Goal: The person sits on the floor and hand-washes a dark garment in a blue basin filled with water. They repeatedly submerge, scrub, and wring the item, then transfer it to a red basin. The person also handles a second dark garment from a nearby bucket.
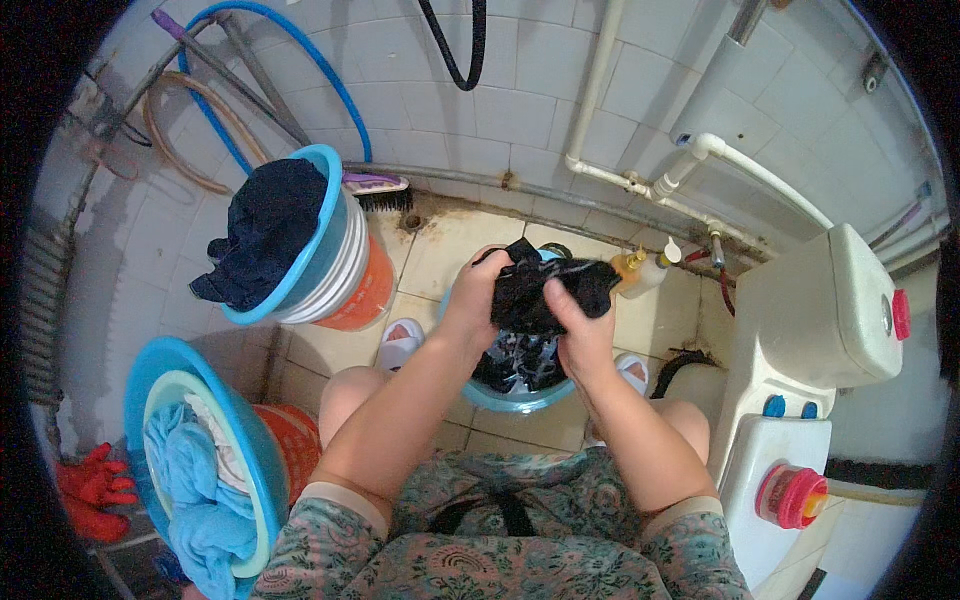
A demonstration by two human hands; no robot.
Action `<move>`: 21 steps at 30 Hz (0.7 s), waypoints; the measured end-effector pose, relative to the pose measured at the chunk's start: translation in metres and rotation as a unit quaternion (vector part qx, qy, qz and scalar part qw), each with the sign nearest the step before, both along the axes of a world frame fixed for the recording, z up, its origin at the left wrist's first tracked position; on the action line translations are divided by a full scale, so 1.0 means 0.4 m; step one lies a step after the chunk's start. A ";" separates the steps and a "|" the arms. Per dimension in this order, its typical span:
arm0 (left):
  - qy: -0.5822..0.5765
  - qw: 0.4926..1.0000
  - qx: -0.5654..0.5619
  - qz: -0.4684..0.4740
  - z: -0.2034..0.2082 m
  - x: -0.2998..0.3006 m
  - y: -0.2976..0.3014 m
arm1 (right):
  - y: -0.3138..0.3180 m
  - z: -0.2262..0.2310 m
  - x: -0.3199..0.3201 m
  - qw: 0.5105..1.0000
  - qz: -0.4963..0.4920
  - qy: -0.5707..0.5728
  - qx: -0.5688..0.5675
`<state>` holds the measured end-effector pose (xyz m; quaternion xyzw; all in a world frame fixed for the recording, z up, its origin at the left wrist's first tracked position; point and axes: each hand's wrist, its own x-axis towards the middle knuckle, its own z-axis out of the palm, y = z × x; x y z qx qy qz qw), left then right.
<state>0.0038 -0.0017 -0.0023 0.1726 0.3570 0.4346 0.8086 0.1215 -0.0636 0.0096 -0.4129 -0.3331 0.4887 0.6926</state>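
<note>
A wet-looking black cloth (540, 297) is stretched between my two hands in front of me. My left hand (478, 290) grips its left end, fingers closed round the fabric. At its right part, my right hand (582, 325) pinches the cloth with the thumb on top; the other fingers are hidden behind it. Right below the cloth stands a light-blue basin (520, 402) on the floor between my feet. Dark fabric (522, 362) lies in its sudsy water. What kind of garment the cloth is cannot be made out.
At left, one blue basin (328, 180) with dark clothing tops an orange-white bucket (355, 290); another blue basin (150, 370) holds light-blue cloth (200, 500). Pump bottles (650, 272) and a brush (385, 192) are near the wall. The toilet (790, 320) stands right, bearing a pink-lidded jar (790, 497).
</note>
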 end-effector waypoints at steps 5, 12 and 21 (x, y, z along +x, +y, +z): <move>0.286 0.920 0.249 0.094 0.024 0.019 -0.014 | 0.022 0.028 -0.006 0.938 0.020 0.313 -0.148; 0.430 0.762 0.482 0.042 0.037 0.030 -0.054 | 0.038 -0.053 0.008 0.916 0.094 0.319 -0.224; 0.476 0.624 0.617 -0.054 0.008 0.029 -0.088 | 0.034 -0.131 0.048 0.894 0.223 0.278 -0.272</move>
